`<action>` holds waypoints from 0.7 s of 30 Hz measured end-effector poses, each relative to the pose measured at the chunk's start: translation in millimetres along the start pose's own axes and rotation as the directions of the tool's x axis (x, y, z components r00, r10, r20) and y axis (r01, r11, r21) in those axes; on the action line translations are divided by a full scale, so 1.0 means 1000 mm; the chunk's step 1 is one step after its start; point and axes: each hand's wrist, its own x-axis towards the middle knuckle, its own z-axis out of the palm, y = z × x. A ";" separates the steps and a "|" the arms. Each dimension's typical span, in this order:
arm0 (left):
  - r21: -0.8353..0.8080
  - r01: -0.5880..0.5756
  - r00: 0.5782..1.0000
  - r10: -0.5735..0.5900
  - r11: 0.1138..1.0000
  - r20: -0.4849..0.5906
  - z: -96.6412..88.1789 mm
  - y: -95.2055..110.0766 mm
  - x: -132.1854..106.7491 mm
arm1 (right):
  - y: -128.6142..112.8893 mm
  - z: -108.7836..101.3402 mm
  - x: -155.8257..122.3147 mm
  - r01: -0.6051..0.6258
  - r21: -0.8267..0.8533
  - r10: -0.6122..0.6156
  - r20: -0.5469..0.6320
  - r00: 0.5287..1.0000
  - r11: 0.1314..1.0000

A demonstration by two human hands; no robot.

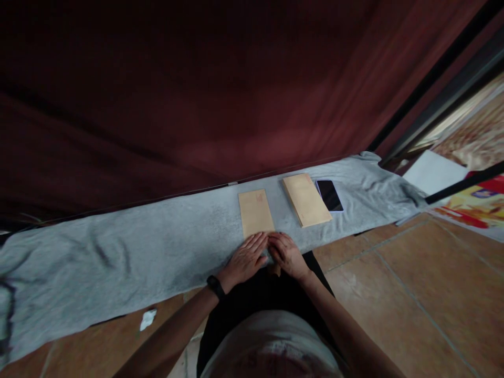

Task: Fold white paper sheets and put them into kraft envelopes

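Observation:
A tan paper envelope point(256, 212) with small red print near its far right corner lies flat on the grey cloth. My left hand point(247, 258), a black band on its wrist, rests flat over the envelope's near end with the fingers stretched out. At the near right corner, my right hand point(286, 255) has its fingers bent and pressed together on the paper's edge. The two hands almost touch at the fingertips, and they hide the near edge of the envelope. To the right lies a stack of similar envelopes point(306, 200).
A phone point(329, 196) with a dark screen lies beside the stack. The grey cloth point(157, 247) covers a long narrow surface against a dark red curtain point(197, 105). A white scrap point(148, 319) lies on the tiled floor point(378, 294). Printed packaging point(480, 202) is at the far right.

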 end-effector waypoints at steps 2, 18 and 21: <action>0.026 0.004 1.000 -0.004 1.000 0.015 0.002 0.003 -0.006 | 0.000 0.000 -0.001 0.005 -0.005 -0.005 -0.004 1.000 1.000; 0.255 0.077 0.996 -0.061 0.964 -0.068 -0.024 -0.054 0.043 | 0.010 -0.012 0.005 0.017 0.023 -0.019 0.066 0.998 1.000; 0.264 0.043 0.998 -0.031 0.963 -0.051 -0.011 -0.044 0.028 | 0.010 -0.010 0.007 -0.005 0.001 0.005 0.051 0.999 1.000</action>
